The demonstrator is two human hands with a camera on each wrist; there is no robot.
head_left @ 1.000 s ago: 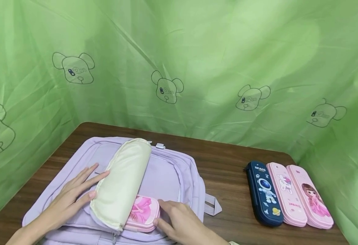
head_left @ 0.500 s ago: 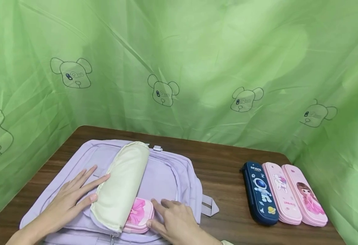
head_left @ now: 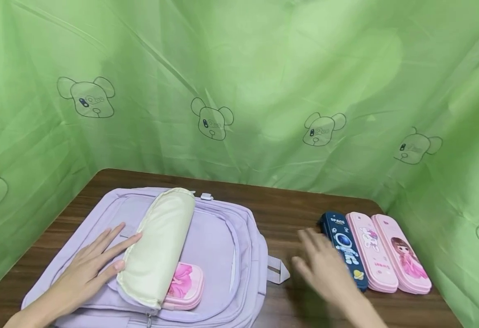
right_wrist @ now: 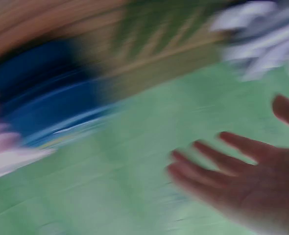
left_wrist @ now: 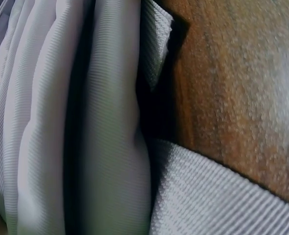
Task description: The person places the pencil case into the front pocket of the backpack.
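A lilac backpack (head_left: 218, 241) lies on the table, its cream-lined pocket flap (head_left: 161, 241) folded back. My left hand (head_left: 89, 269) rests on the bag with fingers spread, fingertips at the flap's left edge. A pink pencil case (head_left: 187, 287) with a pink flower-like print sticks out from under the flap; its left part is hidden. My right hand (head_left: 325, 266), blurred, is over the table beside a dark blue pencil case (head_left: 347, 250) with an astronaut and overlaps its lower left in the head view. The right wrist view shows this hand's fingers (right_wrist: 237, 169) spread, holding nothing.
Right of the blue case lie a pink pencil case with a bunny (head_left: 372, 250) and another with a doll (head_left: 405, 255), side by side. A bag strap (head_left: 278, 269) pokes out onto the brown table (head_left: 292, 218). Green cloth (head_left: 264, 91) hangs behind and at both sides.
My right hand has left the pink flower-print pencil case and moved right to beside the blue one. My left hand has stayed on the bag. The head view has shifted slightly.
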